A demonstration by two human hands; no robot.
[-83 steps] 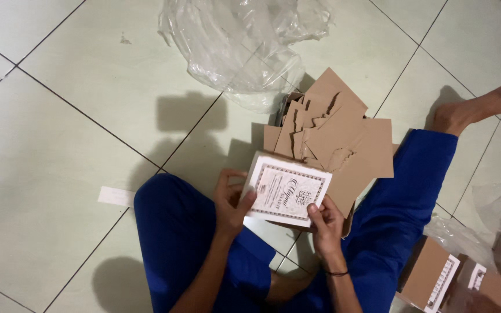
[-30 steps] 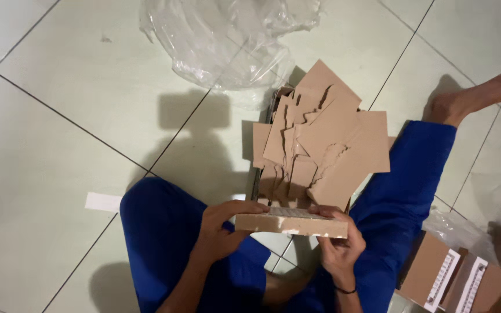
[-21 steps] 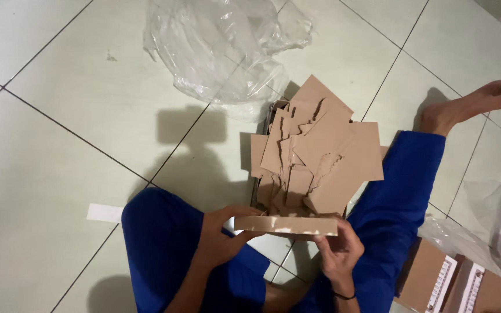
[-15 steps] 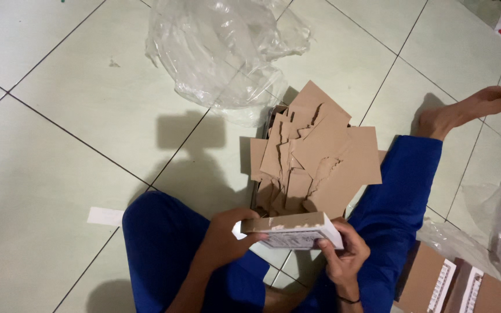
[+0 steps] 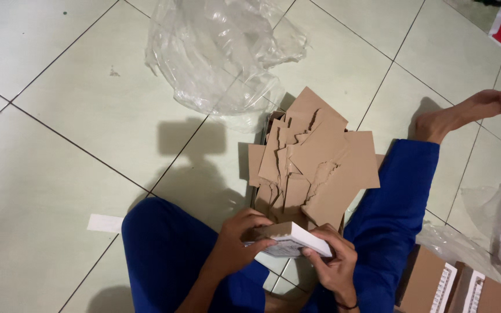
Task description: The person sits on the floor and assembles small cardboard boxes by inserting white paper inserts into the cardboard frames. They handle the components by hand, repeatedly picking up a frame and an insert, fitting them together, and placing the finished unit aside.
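While the person sat on the tiled floor (image 5: 59, 116) in blue trousers, both hands were wrapped around a small brown-and-white box (image 5: 288, 240) held low between the knees. The left hand (image 5: 236, 243) had its fingers curled over the box's near end, and the right hand (image 5: 331, 264) was clamped on the far end from below, thumb on top. Just beyond the box lay a heap of torn cardboard pieces (image 5: 314, 162), with a crumpled clear plastic bag (image 5: 221, 58) further out. More brown boxes (image 5: 447, 287) sat off by the right leg, and a paper scrap (image 5: 105, 223) by the left knee.
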